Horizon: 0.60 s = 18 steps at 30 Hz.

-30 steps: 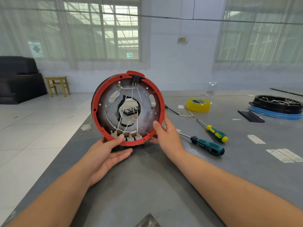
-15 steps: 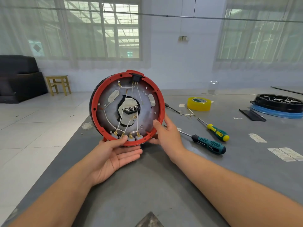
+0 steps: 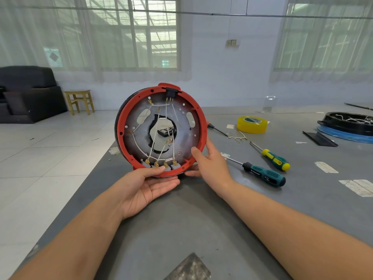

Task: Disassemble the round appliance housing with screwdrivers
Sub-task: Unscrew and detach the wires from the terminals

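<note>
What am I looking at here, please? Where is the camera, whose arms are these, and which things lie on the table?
The camera sits on a person's head, looking forward and down, so the bare arms are that person's own. The left hand and right hand hold a round red-rimmed appliance housing upright, its wired inside facing the camera. On the grey table lie a dark green-handled screwdriver, a yellow-and-green screwdriver, a thin black screwdriver, a yellow tape roll and a black round part.

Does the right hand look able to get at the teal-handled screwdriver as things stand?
Probably yes. The teal-handled screwdriver lies bare on the table just beside the right hand, nothing between them, but that hand first has to let go of the red housing.
</note>
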Tool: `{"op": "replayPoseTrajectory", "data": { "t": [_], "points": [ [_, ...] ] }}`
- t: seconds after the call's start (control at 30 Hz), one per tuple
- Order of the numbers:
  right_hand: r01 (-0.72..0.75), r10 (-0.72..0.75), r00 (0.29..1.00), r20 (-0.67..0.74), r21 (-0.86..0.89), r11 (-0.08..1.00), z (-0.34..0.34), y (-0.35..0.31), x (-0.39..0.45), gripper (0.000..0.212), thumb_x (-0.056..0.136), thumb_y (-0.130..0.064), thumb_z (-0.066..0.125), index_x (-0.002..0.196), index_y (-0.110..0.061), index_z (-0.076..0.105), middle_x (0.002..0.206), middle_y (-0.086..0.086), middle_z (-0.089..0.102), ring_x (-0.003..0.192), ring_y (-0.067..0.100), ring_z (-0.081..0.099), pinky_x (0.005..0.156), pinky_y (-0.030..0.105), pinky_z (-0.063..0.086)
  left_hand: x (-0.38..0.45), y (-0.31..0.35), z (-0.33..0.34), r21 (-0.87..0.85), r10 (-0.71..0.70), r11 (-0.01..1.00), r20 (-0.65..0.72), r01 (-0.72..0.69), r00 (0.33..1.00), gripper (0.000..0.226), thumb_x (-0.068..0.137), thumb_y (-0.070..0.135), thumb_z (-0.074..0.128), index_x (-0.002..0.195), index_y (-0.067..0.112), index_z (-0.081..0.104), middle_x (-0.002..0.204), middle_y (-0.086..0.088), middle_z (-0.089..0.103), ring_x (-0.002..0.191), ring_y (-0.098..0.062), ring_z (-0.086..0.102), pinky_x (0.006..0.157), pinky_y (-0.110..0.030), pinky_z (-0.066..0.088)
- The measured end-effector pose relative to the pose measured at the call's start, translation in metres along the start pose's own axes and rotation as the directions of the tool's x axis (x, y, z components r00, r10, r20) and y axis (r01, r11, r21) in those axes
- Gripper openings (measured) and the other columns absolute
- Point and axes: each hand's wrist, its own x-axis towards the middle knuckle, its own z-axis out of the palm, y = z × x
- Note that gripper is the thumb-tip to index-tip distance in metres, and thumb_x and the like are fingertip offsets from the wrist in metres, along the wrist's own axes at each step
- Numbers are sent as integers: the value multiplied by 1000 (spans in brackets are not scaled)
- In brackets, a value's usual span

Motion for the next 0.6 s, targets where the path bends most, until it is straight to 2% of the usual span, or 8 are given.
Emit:
{"op": "replayPoseTrajectory", "data": {
  "t": [0.07, 0.17, 0.23, 0.3, 0.33, 0.4, 0.5, 0.6],
  "points": [
    [43, -40, 999, 35, -95, 995, -1, 1, -3, 56, 103, -31, 57, 151, -49, 35, 102, 4, 76, 83, 19, 78, 68, 35, 64, 0, 0, -1, 15, 7, 1000, -10, -7, 1000, 42, 77, 0, 75, 114, -18, 71, 119, -40, 69, 106, -49, 74, 72, -46, 66],
    [166, -150, 986, 72, -467, 868, -9, 1, -10, 56, 102, -51, 49, 153, -48, 25, 107, -2, 74, 89, 16, 74, 81, 40, 62, -2, 1, -3, 36, 23, 999, -18, -23, 1000, 33, 76, 1, 75, 104, -16, 75, 118, -39, 70, 105, -48, 75, 72, -44, 66],
    [232, -239, 966, 98, -736, 636, -22, -3, -12, 54, 103, -53, 44, 153, -41, 32, 115, -1, 72, 98, 20, 69, 85, 41, 57, -3, 3, -5, 38, 45, 998, -44, -43, 998, 41, 75, 2, 75, 111, -16, 73, 117, -39, 70, 104, -47, 75, 71, -44, 67],
    [239, -315, 938, 146, -930, 281, -41, -8, -12, 46, 101, -40, 46, 147, -32, 47, 126, 0, 68, 111, 26, 64, 89, 42, 51, -3, 5, -7, 33, 64, 998, -70, -62, 996, 48, 74, 2, 74, 120, -14, 68, 116, -39, 71, 103, -47, 76, 71, -44, 67],
    [200, -311, 938, 153, -972, 125, -51, -12, -12, 43, 99, -34, 48, 141, -29, 54, 129, 1, 65, 115, 28, 60, 91, 42, 48, -4, 6, -8, 27, 70, 997, -79, -68, 994, 50, 75, 2, 74, 122, -13, 67, 116, -39, 71, 102, -46, 76, 71, -44, 67],
    [68, -251, 965, 79, -996, -54, -71, -17, -13, 36, 95, -29, 48, 128, -24, 61, 126, 6, 62, 115, 31, 57, 94, 43, 43, -4, 7, -9, 18, 76, 997, -91, -74, 993, 50, 76, 2, 72, 124, -12, 66, 115, -39, 71, 102, -46, 76, 71, -45, 67],
    [-125, -175, 980, -98, -981, -147, -89, -19, -19, 31, 90, -38, 47, 113, -21, 58, 117, 10, 60, 111, 33, 56, 92, 43, 42, -5, 7, -8, 14, 82, 997, -97, -81, 992, 49, 77, 1, 72, 124, -13, 65, 115, -39, 71, 101, -45, 76, 71, -44, 67],
    [-228, -61, 974, -220, -957, -182, -98, -15, -26, 37, 89, -46, 45, 114, -21, 56, 122, 11, 58, 117, 33, 54, 91, 45, 39, -5, 6, -7, 21, 90, 996, -99, -89, 991, 50, 75, 1, 72, 122, -14, 66, 114, -39, 71, 100, -45, 77, 69, -43, 67]
  ]
}}
